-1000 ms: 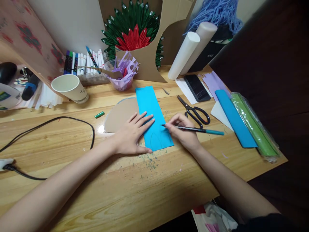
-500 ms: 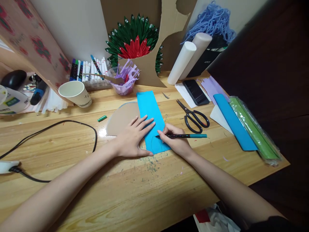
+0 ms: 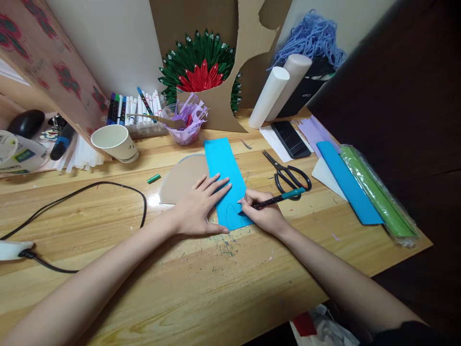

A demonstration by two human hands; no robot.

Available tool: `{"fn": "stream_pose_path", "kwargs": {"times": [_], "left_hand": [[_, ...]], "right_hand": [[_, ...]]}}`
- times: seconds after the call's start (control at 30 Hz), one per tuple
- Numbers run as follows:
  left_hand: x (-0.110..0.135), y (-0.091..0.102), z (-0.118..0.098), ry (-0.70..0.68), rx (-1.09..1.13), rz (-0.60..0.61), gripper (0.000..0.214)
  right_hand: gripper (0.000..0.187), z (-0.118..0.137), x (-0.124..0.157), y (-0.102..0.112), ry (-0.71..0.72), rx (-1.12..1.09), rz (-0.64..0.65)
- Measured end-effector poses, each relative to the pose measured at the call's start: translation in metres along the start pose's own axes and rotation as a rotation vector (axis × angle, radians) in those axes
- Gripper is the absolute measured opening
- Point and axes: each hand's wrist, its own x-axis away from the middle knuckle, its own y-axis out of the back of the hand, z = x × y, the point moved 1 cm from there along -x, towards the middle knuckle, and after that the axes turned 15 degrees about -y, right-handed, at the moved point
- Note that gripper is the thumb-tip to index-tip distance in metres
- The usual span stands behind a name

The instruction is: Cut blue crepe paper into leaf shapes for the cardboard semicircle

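Note:
A strip of bright blue paper (image 3: 224, 156) lies on the wooden table, overlapping a rounded piece of cardboard (image 3: 182, 180). My left hand (image 3: 201, 204) rests flat across the paper's left edge with its fingers spread. Between the fingers of my right hand (image 3: 264, 211) is a dark marker with a teal end (image 3: 279, 198), its tip on the lower right part of the paper. A thin curved outline shows on the paper near that tip. The marker's green cap (image 3: 153, 179) lies apart, left of the cardboard.
Black-handled scissors (image 3: 288, 175) lie right of the paper, below a phone (image 3: 291, 139). A paper cup (image 3: 115, 144), a plastic bowl of purple scraps (image 3: 185, 132) and several markers (image 3: 140, 110) stand behind. A black cable (image 3: 104, 182) loops at left; green wrapped paper (image 3: 378, 194) lies right.
My right hand has moved the marker tip slightly right and down on the paper, and the marker's far end has tilted up. The outline has grown. My left hand stays in place.

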Motion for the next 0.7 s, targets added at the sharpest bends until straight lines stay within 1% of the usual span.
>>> {"fn": "stream_pose_path", "kwargs": {"times": [0.13, 0.3, 0.47, 0.57, 0.6, 0.67, 0.7], "left_hand": [[0.000, 0.000, 0.000, 0.002, 0.013, 0.003, 0.100], [0.000, 0.001, 0.000, 0.018, 0.039, 0.003, 0.100], [0.004, 0.006, -0.003, 0.040, 0.086, -0.004, 0.102], [0.008, 0.009, -0.002, 0.045, 0.122, -0.003, 0.103], [0.008, 0.010, -0.002, 0.046, 0.137, -0.002, 0.103], [0.009, 0.013, -0.003, 0.050, 0.165, 0.000, 0.102], [0.010, 0.014, -0.004, 0.051, 0.175, 0.000, 0.102]], "right_hand": [[0.032, 0.000, 0.001, -0.001, 0.015, -0.058, 0.035], [0.028, -0.001, 0.003, -0.001, 0.039, 0.006, 0.078], [0.029, 0.000, 0.006, -0.004, 0.037, 0.003, 0.118], [0.031, -0.003, 0.002, -0.006, -0.059, -0.082, 0.087], [0.031, -0.004, 0.000, -0.006, -0.097, -0.131, 0.058], [0.028, -0.005, -0.003, -0.007, -0.172, -0.197, 0.045], [0.027, -0.005, -0.004, -0.007, -0.185, -0.226, 0.020]]}}
